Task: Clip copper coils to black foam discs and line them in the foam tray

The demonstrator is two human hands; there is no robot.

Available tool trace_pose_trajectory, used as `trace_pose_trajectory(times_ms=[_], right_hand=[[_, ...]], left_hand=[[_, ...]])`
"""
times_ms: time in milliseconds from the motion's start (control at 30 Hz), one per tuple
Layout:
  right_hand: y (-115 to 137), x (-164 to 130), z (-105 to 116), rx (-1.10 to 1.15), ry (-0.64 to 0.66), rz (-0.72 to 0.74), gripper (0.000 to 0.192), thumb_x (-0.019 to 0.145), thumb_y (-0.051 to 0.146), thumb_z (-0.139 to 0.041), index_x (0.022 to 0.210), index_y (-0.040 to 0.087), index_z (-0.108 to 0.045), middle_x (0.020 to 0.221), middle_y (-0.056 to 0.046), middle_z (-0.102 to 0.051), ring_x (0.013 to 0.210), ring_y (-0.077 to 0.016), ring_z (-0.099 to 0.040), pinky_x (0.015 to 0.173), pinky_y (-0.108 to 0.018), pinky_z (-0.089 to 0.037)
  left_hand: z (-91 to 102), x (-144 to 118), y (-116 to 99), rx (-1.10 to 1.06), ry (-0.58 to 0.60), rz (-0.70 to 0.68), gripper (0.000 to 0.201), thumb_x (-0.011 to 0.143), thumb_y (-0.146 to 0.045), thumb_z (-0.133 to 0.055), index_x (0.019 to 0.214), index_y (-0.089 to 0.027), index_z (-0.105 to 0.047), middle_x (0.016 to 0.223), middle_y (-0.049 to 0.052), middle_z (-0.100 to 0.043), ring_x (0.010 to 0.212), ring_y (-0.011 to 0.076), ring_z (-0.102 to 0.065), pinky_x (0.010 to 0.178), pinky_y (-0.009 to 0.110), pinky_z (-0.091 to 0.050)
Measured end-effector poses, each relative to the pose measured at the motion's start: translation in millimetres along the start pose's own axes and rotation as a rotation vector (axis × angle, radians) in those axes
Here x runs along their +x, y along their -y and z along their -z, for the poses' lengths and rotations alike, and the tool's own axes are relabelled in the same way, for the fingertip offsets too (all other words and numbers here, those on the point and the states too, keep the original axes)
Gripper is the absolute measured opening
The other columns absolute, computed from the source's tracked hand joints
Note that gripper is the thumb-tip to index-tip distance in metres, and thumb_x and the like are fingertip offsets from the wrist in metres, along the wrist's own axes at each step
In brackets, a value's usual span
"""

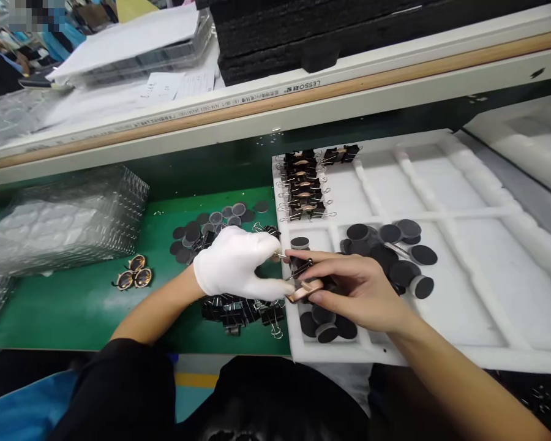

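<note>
My left hand, in a white glove, meets my bare right hand over the left edge of the white tray. Between them is a small gold-rimmed part, which my right thumb and fingers grip. A black binder clip sits against it, its wire handle at my left fingertips. Exactly where the clip bites is hidden by the fingers. Loose binder clips lie in a heap below my left hand. Round dark discs are under my right hand, with more discs beyond it.
Clipped parts stand in a row in the white compartment tray. On the green table are gold-rimmed round pieces, stacked clear plastic trays and grey discs. A shelf edge runs across behind.
</note>
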State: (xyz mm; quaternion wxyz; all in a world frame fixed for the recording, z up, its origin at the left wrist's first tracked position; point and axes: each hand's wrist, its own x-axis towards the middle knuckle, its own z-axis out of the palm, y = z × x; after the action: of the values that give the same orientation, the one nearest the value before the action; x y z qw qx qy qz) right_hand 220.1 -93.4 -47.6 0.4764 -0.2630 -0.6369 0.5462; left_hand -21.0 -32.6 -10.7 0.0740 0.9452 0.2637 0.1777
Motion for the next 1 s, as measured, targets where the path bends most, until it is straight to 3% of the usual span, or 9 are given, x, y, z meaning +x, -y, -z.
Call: trace_pose_trajectory(times_ms=[100,333,600,733,900,1000], right_hand=[[0.4,-0.4,-0.8,-0.002,0.005,0.009,0.043,0.085,0.004,-0.079,0.113,0.037,-0.082,0.137,-0.001,-0.071,0.103,-0.0226,-0.079,0.077,-0.023,-0.068],[-4.5,-3.7,0.6,-0.001,-0.019,-0.019,0.039,0.085,0.008,-0.080,0.112,0.035,-0.083,0.133,-0.003,-0.073,0.123,-0.0265,-0.071,0.089,-0.026,-0.066],[-6.1,-4.9,0.0,-0.060,-0.045,-0.023,0.029,0.085,0.013,-0.082,0.107,0.032,-0.084,0.130,-0.007,-0.074,0.120,-0.0315,-0.073,0.085,-0.036,-0.069],[-6.6,-6.1,0.3,-0.084,-0.051,-0.037,0.026,0.087,0.017,-0.082,0.108,0.031,-0.083,0.130,-0.007,-0.075,0.125,-0.0333,-0.070,0.089,-0.042,-0.069],[-1.7,-3.8,9.0,-0.170,-0.092,0.032,0.028,0.091,0.013,-0.077,0.111,0.032,-0.081,0.140,-0.005,-0.069,0.127,-0.0304,-0.068,0.101,-0.046,-0.063],[1.1,-1.4,18.3,-0.356,-0.200,0.114,0.032,0.092,0.009,-0.074,0.113,0.033,-0.079,0.122,-0.003,-0.074,0.110,-0.0232,-0.072,0.095,-0.041,-0.062]], left_hand=[[-3.2,-2.2,0.2,-0.002,-0.043,-0.005,0.053,0.081,-0.073,-0.059,0.078,-0.020,-0.059,0.056,-0.003,-0.059,0.045,0.0127,-0.054,0.047,0.027,-0.030],[-6.7,-5.4,-2.5,0.171,-0.097,-0.035,0.044,0.079,-0.063,-0.053,0.071,-0.020,-0.055,0.050,-0.004,-0.050,0.041,0.0142,-0.050,0.043,0.029,-0.026],[0.4,-6.4,-5.6,0.256,-0.039,-0.067,0.040,0.080,-0.059,-0.054,0.077,-0.019,-0.058,0.054,-0.003,-0.054,0.043,0.0148,-0.054,0.045,0.028,-0.029],[-2.3,-7.0,-5.2,0.263,-0.067,-0.063,0.038,0.078,-0.058,-0.053,0.073,-0.020,-0.055,0.050,-0.004,-0.049,0.042,0.0151,-0.053,0.045,0.028,-0.028],[-3.5,-4.6,-1.3,0.234,-0.040,0.033,0.040,0.086,-0.054,-0.050,0.064,-0.023,-0.041,0.047,-0.006,-0.042,0.039,0.0109,-0.043,0.044,0.026,-0.024],[-2.9,-5.8,1.3,0.165,-0.044,0.060,0.043,0.092,-0.051,-0.051,0.063,-0.022,-0.036,0.047,-0.007,-0.040,0.040,0.0085,-0.036,0.043,0.025,-0.022]])
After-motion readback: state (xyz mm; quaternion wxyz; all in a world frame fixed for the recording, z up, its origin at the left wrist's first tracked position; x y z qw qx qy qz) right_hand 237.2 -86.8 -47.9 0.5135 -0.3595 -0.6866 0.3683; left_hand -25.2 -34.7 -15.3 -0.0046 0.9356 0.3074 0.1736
